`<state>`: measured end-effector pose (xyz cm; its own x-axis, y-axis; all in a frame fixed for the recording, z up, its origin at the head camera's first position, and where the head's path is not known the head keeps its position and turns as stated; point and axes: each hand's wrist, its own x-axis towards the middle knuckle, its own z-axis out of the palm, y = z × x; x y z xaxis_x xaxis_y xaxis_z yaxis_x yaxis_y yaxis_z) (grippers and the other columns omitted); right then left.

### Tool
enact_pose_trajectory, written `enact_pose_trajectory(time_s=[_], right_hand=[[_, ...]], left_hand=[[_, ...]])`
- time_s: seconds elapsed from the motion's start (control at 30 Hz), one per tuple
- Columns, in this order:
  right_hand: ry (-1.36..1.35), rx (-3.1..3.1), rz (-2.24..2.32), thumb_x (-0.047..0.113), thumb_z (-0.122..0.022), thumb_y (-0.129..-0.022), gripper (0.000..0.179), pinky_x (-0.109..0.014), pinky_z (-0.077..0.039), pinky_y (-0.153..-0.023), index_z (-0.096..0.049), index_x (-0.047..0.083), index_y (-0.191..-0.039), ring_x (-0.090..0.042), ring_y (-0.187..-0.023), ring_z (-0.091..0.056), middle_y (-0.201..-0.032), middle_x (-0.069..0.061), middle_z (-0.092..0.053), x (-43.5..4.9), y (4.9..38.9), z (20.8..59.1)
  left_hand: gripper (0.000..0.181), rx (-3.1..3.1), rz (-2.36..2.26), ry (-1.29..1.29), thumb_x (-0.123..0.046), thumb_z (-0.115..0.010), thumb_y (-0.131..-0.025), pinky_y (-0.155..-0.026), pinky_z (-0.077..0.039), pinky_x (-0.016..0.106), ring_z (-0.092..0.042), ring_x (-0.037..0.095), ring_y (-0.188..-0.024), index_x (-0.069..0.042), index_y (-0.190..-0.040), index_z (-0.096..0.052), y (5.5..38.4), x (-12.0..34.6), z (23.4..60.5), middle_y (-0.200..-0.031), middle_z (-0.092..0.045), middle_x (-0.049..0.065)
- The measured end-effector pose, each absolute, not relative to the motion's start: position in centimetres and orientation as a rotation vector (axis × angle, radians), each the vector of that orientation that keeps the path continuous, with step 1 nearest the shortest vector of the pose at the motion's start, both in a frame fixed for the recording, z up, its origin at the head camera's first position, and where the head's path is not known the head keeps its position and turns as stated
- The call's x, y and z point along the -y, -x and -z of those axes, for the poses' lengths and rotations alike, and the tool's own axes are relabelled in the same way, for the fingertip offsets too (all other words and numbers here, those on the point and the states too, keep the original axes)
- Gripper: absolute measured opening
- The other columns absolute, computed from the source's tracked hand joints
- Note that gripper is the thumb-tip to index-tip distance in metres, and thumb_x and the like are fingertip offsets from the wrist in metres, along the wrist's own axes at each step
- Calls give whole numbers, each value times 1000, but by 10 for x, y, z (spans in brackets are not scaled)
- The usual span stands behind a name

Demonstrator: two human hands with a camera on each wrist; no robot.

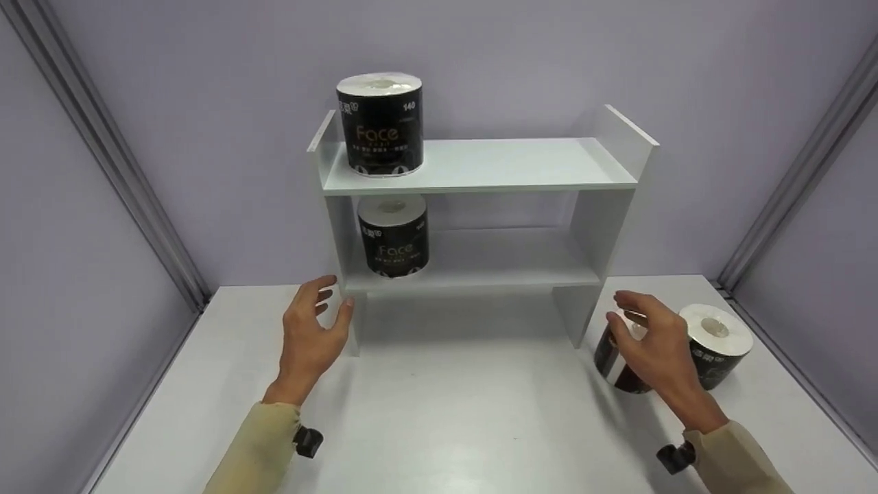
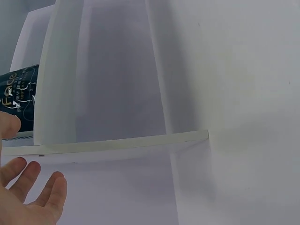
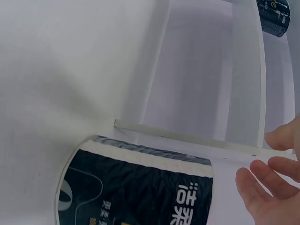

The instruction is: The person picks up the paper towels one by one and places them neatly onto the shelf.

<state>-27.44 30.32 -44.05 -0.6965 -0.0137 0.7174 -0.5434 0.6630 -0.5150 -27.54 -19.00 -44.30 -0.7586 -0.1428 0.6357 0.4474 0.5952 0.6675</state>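
My left hand (image 1: 312,336) hovers beside the left side panel of a white two-tier shelf (image 1: 473,278), thumb and fingers spread apart with nothing between them. On the right, my right hand (image 1: 655,339) is raised with loosely bent fingers and holds nothing. It overlaps a black-wrapped toilet roll (image 1: 612,360) in the head view; in the right wrist view that roll (image 3: 140,187) shows apart from the fingers (image 3: 262,180). A second roll (image 1: 717,339) stands just to its right. One more roll (image 1: 381,134) sits at the upper tier's left end, another (image 1: 396,240) directly below it.
The shelf stands on a white table (image 1: 439,425) near the back wall (image 1: 473,62). Its right side panel (image 1: 579,302) rises between the shelf space and the two table rolls. Metal frame posts (image 1: 802,165) line the booth's corners.
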Motion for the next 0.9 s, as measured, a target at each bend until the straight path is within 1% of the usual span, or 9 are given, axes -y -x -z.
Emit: enact_pose_trajectory(time_s=[0.07,0.2,0.3,0.5,0.9], right_hand=[[-452,2166,-951,-14,-78,-86,35,-5,-52,-95,-71,-10,-121,-36,-103,-73,-111,-23,-76,-305,272,438],[-494,2146,-914,-16,-79,-85,37,-6,-53,-96,-72,-8,-120,-32,-103,-72,-111,-22,-76,-308,269,433],[-521,2143,-893,-16,-78,-85,38,-9,-54,-97,-72,-6,-121,-33,-103,-72,-112,-22,-76,-310,267,429],[-535,2171,-846,-13,-79,-86,37,-6,-51,-97,-72,-6,-122,-38,-102,-74,-114,-21,-76,-310,264,427],[-512,2209,-775,-9,-81,-86,36,-1,-43,-94,-74,-5,-120,-35,-99,-74,-117,-19,-78,-311,256,431]], left_hand=[[41,2160,1164,230,-8,-75,-99,-102,-60,55,-68,40,-123,1,-137,-63,276,190,448,-136,-66,18],[42,2158,1181,221,-6,-74,-99,-102,-60,55,-68,42,-124,2,-138,-62,276,191,456,-138,-65,19],[41,2147,1187,225,-5,-73,-99,-102,-60,56,-68,43,-124,2,-138,-62,275,191,460,-138,-65,19],[41,2143,1201,211,-3,-73,-99,-101,-61,56,-69,41,-123,2,-138,-62,274,189,469,-137,-66,19],[40,2114,1321,140,-2,-73,-99,-103,-59,57,-68,41,-124,2,-138,-62,275,183,487,-138,-66,18]])
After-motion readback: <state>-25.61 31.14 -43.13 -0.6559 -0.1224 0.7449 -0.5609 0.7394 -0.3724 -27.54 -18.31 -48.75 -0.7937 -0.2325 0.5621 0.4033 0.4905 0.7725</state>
